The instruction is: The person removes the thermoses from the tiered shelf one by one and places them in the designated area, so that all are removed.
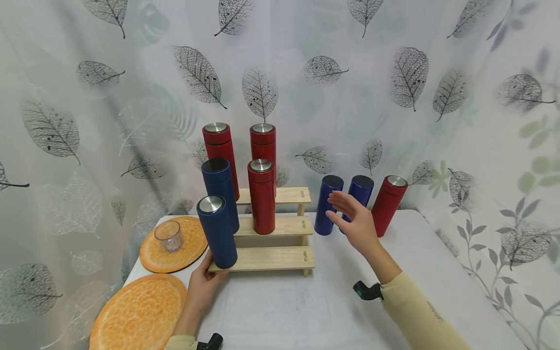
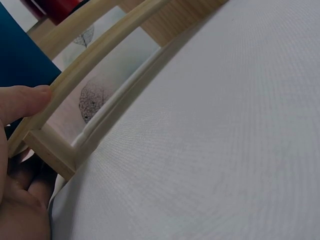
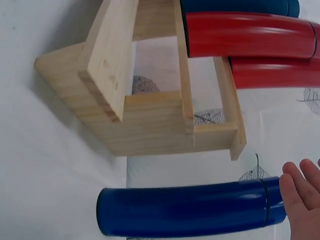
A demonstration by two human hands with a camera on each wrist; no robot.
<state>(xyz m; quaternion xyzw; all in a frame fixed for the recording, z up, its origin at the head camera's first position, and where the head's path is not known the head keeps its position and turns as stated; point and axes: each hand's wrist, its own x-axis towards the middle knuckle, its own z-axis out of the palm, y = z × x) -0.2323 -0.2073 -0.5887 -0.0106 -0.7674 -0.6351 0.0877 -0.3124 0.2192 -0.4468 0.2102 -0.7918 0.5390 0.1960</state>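
Observation:
My left hand (image 1: 205, 282) grips the left end of the stepped wooden stand (image 1: 271, 260), with the thumb on the lowest step's front edge and the fingers round its end. Just above it, a blue flask (image 1: 217, 233) with a silver lid stands on that step. On the middle step are a dark-lidded blue flask (image 1: 220, 187) and a red flask (image 1: 262, 201). Two red flasks, one at the left (image 1: 225, 150), stand on the top step. My right hand (image 1: 358, 223) hangs with fingers extended and nothing held, overlapping a dark-lidded blue flask (image 1: 323, 214) in the head view.
Right of the stand, a second dark-lidded blue flask (image 1: 362, 188) and a red flask (image 1: 388, 206) stand on the white tabletop (image 1: 280, 311). Two round orange-patterned mats lie at the left, the nearer one (image 1: 140, 313) at the front. A clear glass (image 1: 169, 236) stands on the farther mat.

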